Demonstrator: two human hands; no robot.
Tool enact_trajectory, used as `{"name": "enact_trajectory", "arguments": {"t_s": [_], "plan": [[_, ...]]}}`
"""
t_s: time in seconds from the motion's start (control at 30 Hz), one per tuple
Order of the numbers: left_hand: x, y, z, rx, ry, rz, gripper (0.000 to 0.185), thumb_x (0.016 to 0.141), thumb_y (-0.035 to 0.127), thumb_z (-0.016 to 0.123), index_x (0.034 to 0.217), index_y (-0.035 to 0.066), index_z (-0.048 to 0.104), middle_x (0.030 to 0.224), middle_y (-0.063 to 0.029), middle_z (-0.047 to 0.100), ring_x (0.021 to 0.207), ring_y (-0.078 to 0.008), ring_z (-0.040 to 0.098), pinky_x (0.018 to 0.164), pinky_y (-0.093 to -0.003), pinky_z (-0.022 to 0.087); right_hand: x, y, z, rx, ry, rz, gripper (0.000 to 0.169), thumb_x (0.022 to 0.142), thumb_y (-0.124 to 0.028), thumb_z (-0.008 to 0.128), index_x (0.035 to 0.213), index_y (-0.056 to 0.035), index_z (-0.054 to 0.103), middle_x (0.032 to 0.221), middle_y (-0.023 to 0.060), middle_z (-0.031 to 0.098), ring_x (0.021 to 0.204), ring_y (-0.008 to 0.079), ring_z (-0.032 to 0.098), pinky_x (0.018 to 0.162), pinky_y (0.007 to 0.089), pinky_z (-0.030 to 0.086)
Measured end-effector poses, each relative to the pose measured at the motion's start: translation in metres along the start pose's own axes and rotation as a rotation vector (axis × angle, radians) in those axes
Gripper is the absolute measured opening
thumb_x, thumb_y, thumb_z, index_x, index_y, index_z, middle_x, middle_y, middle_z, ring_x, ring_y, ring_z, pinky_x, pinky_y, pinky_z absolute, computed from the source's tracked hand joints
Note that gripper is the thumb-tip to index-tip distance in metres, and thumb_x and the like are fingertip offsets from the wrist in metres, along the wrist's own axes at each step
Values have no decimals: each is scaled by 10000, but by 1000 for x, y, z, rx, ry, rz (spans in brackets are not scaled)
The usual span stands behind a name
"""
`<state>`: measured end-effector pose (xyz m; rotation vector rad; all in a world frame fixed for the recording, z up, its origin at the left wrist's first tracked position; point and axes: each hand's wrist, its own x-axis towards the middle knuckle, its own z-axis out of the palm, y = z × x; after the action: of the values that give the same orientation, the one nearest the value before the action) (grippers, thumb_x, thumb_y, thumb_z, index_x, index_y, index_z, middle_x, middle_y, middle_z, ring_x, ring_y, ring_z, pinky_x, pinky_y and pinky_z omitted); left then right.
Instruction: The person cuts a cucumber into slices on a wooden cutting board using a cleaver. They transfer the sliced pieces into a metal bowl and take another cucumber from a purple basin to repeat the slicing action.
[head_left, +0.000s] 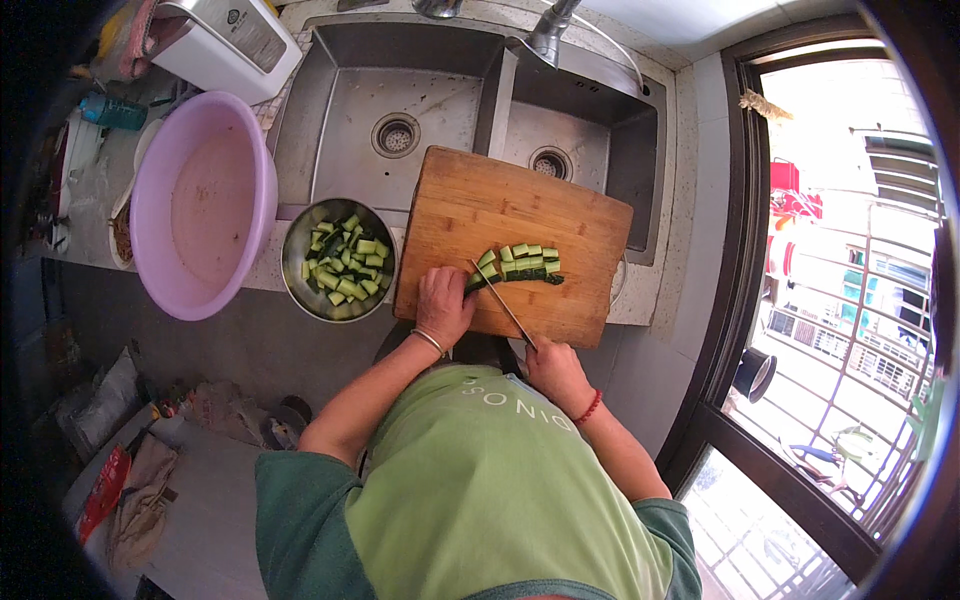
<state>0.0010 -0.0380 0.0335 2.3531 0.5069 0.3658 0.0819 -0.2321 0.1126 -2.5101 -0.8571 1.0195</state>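
A wooden cutting board (517, 202) lies across the front of the sink. On it, my left hand (445, 304) presses down strips of cucumber (480, 281) near the board's left front edge. My right hand (556, 375) grips a kitchen knife (506, 307) by its handle, its blade seen edge-on and touching or crossing the strips beside my left fingertips. Cut cucumber pieces (529, 263) sit in rows just right of the blade. To the left of the board, a steel bowl (289, 259) holds many cucumber chunks (349, 262).
A double steel sink (405, 90) with a faucet (547, 41) lies behind the board. At the left stand a large purple plastic basin (266, 187) and a white box-like container (240, 52). A dark-framed window (739, 225) is on the right.
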Motion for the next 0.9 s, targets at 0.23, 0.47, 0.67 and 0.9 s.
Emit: {"name": "enact_trajectory", "arguments": {"t_s": [0.23, 0.47, 0.67, 0.9], "plan": [[-1, 5, 5, 47, 50, -21, 277, 687, 113, 663, 911, 33, 521, 926, -139, 508, 895, -338, 476, 768, -444, 374, 14, 14, 1, 24, -34, -78, 149, 825, -122, 510, 788, 8, 571, 683, 269, 596, 659, 449, 598, 622, 523, 497], [-6, 5, 10, 132, 12, -72, 309, 656, 107, 669, 916, 22, 524, 925, -159, 494, 919, -354, 472, 785, -455, 377, 23, 19, 5, -70, -50, -115, 119, 803, -77, 490, 793, -2, 582, 685, 250, 611, 651, 425, 616, 605, 501, 509], [-3, 9, 4, 104, -55, -168, 313, 667, 92, 666, 940, 6, 540, 900, -158, 506, 856, -354, 520, 745, -441, 429, 20, 17, -11, -46, 0, -182, 125, 808, -98, 517, 775, -2, 590, 696, 245, 613, 653, 416, 613, 610, 486, 506], [21, 4, -8, -659, -75, -705, 285, 746, 114, 693, 967, 16, 542, 829, -80, 575, 715, -214, 580, 604, -315, 472, 7, 29, -46, 226, 82, -152, 210, 854, -159, 545, 761, 26, 579, 694, 256, 582, 668, 449, 571, 611, 499, 469]]}}
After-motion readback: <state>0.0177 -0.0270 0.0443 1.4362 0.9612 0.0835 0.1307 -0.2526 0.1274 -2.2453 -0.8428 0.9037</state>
